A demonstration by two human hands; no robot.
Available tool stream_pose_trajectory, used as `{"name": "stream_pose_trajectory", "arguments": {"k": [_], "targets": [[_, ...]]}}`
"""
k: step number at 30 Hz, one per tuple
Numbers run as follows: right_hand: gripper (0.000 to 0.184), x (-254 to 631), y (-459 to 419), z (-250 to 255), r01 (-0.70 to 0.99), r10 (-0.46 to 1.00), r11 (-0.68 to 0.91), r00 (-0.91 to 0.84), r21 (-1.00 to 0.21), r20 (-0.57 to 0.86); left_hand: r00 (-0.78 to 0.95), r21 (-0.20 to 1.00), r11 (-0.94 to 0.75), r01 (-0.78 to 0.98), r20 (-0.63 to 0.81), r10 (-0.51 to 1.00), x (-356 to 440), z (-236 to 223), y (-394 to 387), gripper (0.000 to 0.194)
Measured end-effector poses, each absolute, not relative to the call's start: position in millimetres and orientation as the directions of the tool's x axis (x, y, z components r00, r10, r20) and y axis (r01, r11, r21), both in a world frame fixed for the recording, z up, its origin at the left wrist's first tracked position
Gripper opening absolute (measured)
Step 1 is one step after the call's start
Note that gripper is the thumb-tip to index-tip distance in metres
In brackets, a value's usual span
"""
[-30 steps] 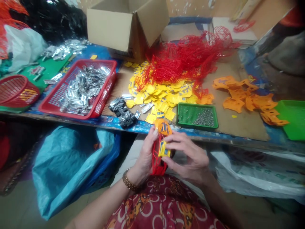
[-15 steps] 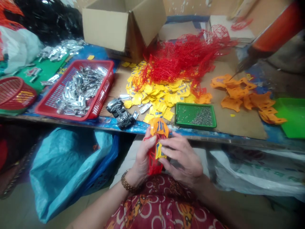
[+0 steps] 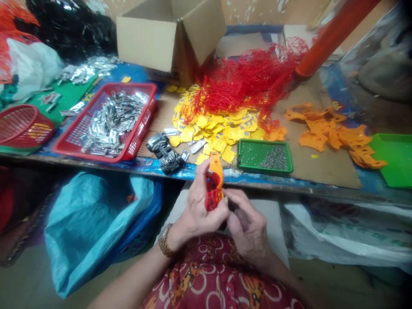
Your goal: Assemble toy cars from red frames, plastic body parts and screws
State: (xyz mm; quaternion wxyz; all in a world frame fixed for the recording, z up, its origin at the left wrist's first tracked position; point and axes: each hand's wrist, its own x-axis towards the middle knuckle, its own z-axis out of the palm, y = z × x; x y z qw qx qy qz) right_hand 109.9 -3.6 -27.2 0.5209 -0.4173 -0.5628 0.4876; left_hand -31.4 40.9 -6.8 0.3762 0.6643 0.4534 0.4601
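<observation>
**Both hands on an orange-and-red plastic piece (image 3: 215, 182)**

The left hand (image 3: 199, 206) curls closed around the piece, and the right hand (image 3: 247, 229) is nearly shut, its fingers against the piece's red lattice end, just in front of the table (image 3: 273, 182). Along the table, left to right: a red basket (image 3: 22, 126), a red crate (image 3: 106, 90) of silver metal parts, black toy car parts (image 3: 164, 152), yellow plastic cutouts (image 3: 212, 128) under a red plastic lattice tangle (image 3: 247, 81), a green tray of screws (image 3: 240, 159), orange plastic cutouts (image 3: 328, 133), and a green tray (image 3: 391, 159).

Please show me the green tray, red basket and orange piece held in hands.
Green tray (image 3: 264, 170), head view, front rim.
Red basket (image 3: 96, 155), head view, front rim.
Orange piece (image 3: 216, 171), head view, upper end.
</observation>
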Motion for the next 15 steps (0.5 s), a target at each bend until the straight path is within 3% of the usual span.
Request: {"name": "stream_pose_trajectory", "arguments": {"k": [4, 8, 11, 15], "targets": [[0.029, 108.6, -4.7, -34.8, -0.356, 0.981, -0.127, -0.183, -0.926, -0.064, 0.256, 0.658, -0.491, 0.571, 0.425, 0.868, -28.7, -3.3, 44.9, 0.075], [0.03, 106.8, -1.9, -36.2, -0.453, 0.978, -0.19, -0.169, -0.871, -0.125, 0.303, 0.531, -0.545, 0.649, 0.477, 0.825, -27.0, -5.8, 42.5, 0.072], [0.034, 106.7, 3.5, -28.7, -0.437, 0.983, -0.18, -0.113, -0.881, -0.145, 0.338, 0.484, -0.629, 0.608, 0.56, 0.757, -26.0, -9.8, 40.0, 0.071], [0.027, 109.0, 10.5, -16.7, -0.206, 0.986, -0.169, -0.031, -0.964, -0.166, 0.35, 0.467, -0.662, 0.587, 0.591, 0.727, -24.1, -15.6, 38.2, 0.068]]}}
